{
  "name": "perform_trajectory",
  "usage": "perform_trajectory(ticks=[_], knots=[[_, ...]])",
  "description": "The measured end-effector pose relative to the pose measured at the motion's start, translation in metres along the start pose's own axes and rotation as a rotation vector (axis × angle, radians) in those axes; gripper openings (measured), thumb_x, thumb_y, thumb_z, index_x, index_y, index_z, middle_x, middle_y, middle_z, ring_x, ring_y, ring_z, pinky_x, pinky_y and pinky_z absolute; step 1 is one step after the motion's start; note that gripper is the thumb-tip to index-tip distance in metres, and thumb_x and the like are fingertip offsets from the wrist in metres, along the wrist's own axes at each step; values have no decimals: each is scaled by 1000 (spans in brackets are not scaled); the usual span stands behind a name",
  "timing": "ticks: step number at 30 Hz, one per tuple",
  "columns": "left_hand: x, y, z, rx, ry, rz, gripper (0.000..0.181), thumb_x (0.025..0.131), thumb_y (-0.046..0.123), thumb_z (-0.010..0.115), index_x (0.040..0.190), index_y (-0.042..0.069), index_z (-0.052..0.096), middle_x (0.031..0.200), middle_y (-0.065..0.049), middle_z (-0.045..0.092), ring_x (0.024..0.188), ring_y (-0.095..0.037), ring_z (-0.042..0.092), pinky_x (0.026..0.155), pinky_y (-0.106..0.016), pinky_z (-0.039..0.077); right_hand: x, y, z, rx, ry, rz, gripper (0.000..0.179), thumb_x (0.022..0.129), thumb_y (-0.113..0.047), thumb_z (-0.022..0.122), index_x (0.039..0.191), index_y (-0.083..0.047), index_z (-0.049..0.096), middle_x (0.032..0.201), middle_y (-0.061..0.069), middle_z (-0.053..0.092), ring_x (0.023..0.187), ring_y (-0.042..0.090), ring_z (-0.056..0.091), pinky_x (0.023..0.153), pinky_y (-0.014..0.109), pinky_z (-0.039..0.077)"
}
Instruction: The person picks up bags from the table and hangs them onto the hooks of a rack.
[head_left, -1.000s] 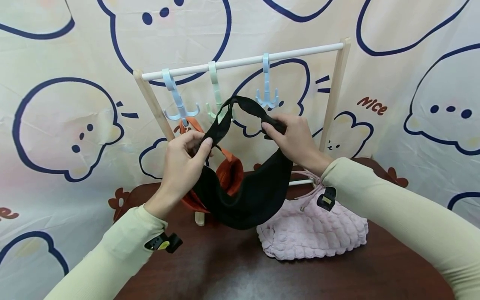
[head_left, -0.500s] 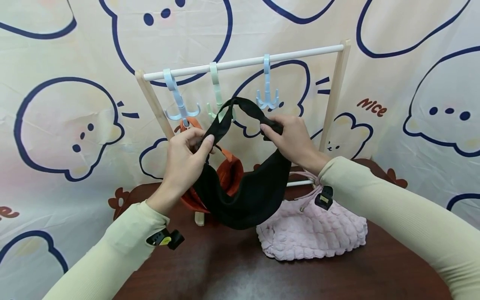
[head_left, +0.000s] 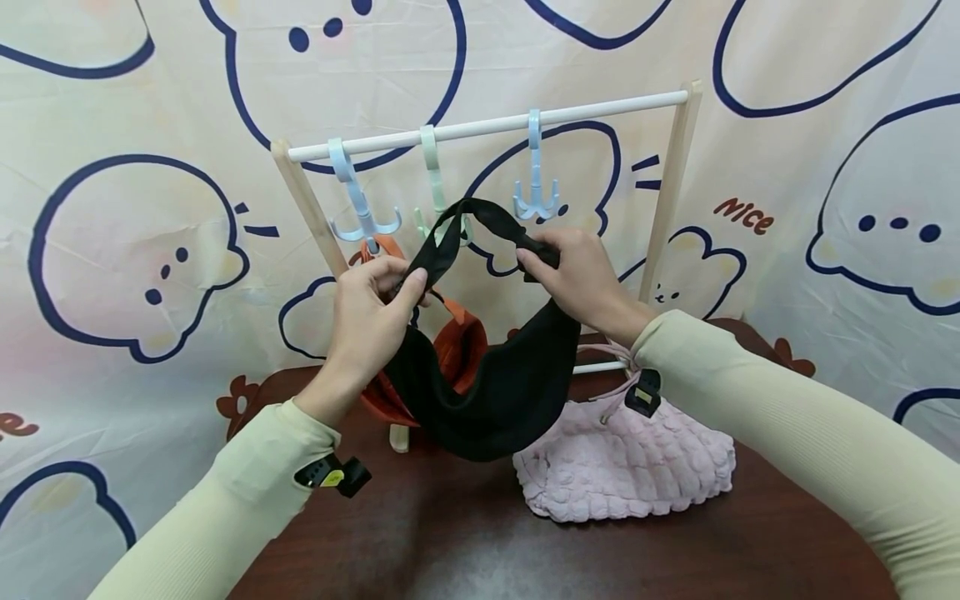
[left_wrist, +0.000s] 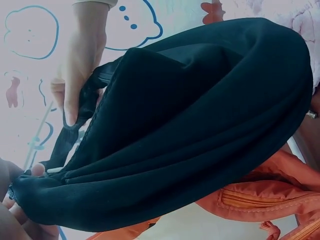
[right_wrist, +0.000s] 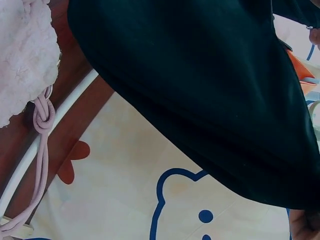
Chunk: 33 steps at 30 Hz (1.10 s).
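Note:
A black cloth shoulder bag (head_left: 491, 408) hangs between both hands, its strap looped upward in front of a small rack. On the left, my left hand (head_left: 367, 321) pinches the strap's base between thumb and fingers. My right hand (head_left: 585, 275) grips the strap's other side. The bag's body sags in a curve below them and fills much of the left wrist view, where its folds (left_wrist: 190, 135) show. Behind it an orange bag (head_left: 465, 337) hangs from the left blue hook (head_left: 360, 204), partly hidden. The strap's top overlaps the green hook (head_left: 432, 179) in the head view.
The rack has a white bar (head_left: 487, 127) on wooden posts (head_left: 670, 183). Another blue hook (head_left: 535, 175) hangs at the right of the bar. A pink quilted bag (head_left: 630, 467) with a knotted cord (right_wrist: 44, 117) lies on the dark brown table (head_left: 450, 533), right of the black bag.
Both hands keep their grip on the black bag. The right hand and the strap's top have shifted very slightly left and down; the rest looks the same.

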<state>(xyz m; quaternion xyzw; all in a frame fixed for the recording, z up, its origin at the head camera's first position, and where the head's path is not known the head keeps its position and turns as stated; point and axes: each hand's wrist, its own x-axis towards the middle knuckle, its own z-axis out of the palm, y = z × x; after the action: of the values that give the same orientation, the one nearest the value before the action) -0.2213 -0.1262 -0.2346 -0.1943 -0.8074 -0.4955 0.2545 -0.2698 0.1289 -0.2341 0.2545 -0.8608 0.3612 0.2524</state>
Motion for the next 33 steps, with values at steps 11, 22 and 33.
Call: perform_trajectory(ticks=[11, 22, 33], knots=[[0, -3, 3, 6, -21, -43, 22, 101, 20, 63, 97, 0, 73, 80, -19, 75, 64, -10, 56, 59, -25, 40, 1, 0, 2, -9, -29, 23, 24, 103, -21, 60, 100, -1, 73, 81, 13, 68, 72, 22, 59, 65, 29, 45], [-2, -6, 5, 30, -44, -66, 22, 101, 20, 61, 100, 0, 72, 81, -20, 76, 65, -9, 55, 60, -25, 37, 0, 0, 3, -9, -52, 37, 22, 102, -18, 61, 100, 0, 73, 80, 13, 69, 69, 22, 60, 62, 31, 47], [-5, -8, 4, 83, -57, -82, 22, 102, 22, 61, 100, 3, 72, 80, -15, 76, 63, -12, 54, 56, -25, 35, -1, 1, 4, -24, -73, 25, 22, 101, -18, 62, 91, -1, 72, 75, 11, 66, 66, 21, 58, 61, 30, 45]])
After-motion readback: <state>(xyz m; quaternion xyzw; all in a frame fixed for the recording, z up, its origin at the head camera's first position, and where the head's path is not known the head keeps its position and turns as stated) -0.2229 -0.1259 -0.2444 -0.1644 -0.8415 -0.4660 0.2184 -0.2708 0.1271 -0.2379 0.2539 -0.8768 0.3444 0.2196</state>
